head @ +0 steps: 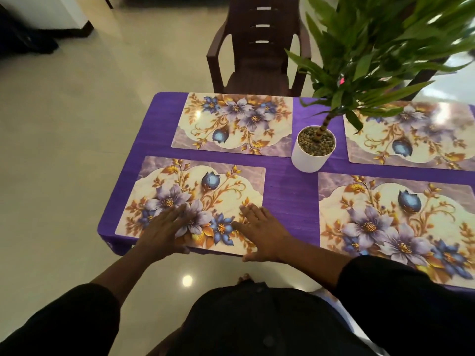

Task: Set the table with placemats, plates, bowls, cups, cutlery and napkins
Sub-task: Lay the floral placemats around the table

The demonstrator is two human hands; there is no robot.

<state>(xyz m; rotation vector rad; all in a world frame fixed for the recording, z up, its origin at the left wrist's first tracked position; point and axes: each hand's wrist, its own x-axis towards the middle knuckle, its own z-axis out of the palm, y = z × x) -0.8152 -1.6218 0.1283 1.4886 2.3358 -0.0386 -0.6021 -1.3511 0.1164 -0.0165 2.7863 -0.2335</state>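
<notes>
The near-left placemat point(195, 201) lies at the table's front corner, with the left hand point(162, 227) and right hand point(259, 232) pressed flat on it, fingers straight, gripping nothing. This looks like the placemat step ending: four mats are down, so plates likely come next. The purple tablecloth point(290, 201) also carries a potted plant point(313, 147); a brown chair point(257, 47) stands beyond on glossy tiles.
</notes>
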